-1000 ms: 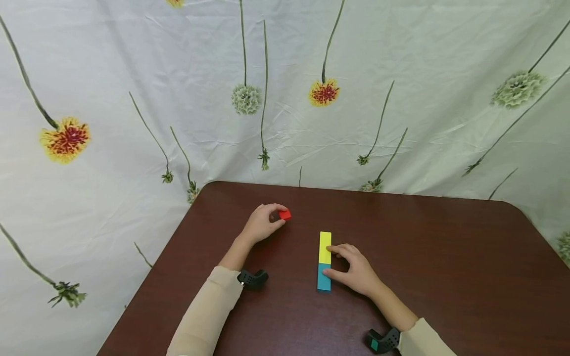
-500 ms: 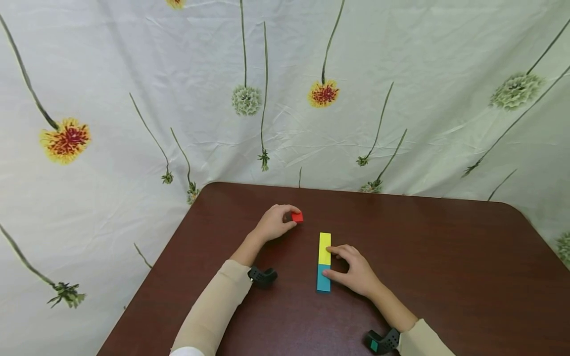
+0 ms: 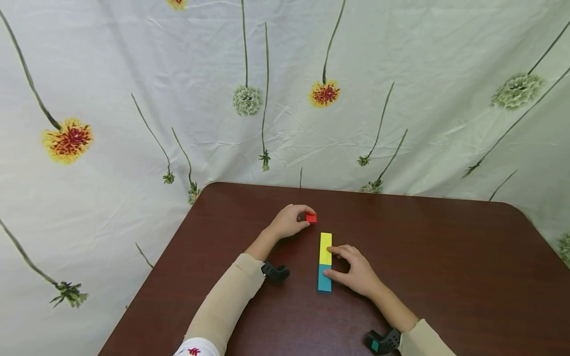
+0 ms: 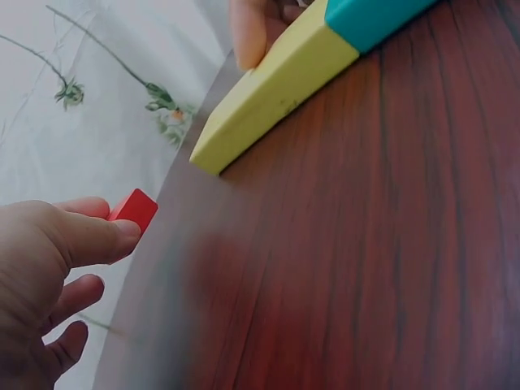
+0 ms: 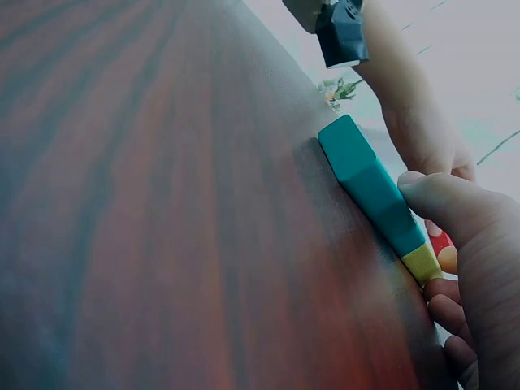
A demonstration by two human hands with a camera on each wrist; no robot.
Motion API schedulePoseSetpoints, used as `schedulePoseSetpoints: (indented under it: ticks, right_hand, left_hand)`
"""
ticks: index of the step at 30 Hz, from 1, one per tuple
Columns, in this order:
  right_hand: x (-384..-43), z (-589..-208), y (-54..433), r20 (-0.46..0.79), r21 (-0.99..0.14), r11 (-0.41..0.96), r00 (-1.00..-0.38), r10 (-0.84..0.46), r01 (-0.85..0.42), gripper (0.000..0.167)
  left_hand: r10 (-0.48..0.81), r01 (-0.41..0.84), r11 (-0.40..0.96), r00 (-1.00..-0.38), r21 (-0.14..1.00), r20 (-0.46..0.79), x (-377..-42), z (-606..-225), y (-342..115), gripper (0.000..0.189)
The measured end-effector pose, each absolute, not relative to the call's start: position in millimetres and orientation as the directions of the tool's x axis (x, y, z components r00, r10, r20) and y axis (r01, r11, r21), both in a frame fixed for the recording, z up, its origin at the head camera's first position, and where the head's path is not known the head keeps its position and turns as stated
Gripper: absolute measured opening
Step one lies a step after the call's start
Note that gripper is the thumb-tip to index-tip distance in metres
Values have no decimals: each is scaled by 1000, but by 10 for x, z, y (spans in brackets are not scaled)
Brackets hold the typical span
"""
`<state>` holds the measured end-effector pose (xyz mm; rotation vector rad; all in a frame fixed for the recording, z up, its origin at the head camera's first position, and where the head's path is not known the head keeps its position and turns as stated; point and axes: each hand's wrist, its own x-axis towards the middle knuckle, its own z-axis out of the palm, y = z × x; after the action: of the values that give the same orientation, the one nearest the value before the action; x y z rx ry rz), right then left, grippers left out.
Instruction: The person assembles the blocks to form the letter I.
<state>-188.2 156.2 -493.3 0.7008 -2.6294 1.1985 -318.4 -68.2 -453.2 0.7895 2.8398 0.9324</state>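
A red block (image 3: pixel 311 218) is pinched between the thumb and fingers of my left hand (image 3: pixel 287 222), just beyond the far end of a yellow block (image 3: pixel 326 241). The yellow block and a blue block (image 3: pixel 324 283) lie end to end in one straight line on the table. With its thumb on the blue block and a fingertip on the yellow one, my right hand (image 3: pixel 359 272) steadies the pair from the right side. In the left wrist view the red block (image 4: pixel 136 210) shows apart from the yellow block (image 4: pixel 260 97).
The dark brown wooden table (image 3: pixel 445 277) has rounded far corners. Behind it hangs a pale cloth (image 3: pixel 200 59) printed with flowers. Dark bands (image 3: pixel 276 272) circle both wrists over beige sleeves.
My left hand has moved to the right with the red block, toward the far end of the yellow block. The right hand and the two blocks under it have stayed in place.
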Motion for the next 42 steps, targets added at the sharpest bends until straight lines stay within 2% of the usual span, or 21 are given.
schedulePoseSetpoints:
  ticks: [8, 16, 42]
  right_hand:
    - [-1887, -4933, 1573, 345, -667, 560, -870, -352, -491, 54]
    - [-1885, -4924, 1572, 339, -679, 552, -873, -350, -485, 54]
    - [-1892, -4917, 1572, 334, -684, 550, -876, -348, -479, 54]
  left_hand:
    - [538, 480, 654, -839, 585, 87, -3194, -4535, -493, 30]
    - [570, 512, 658, -818, 553, 79, -3216, -4545, -370, 30]
    - [623, 522, 585, -779, 621, 67, -3272, -4675, -330, 29]
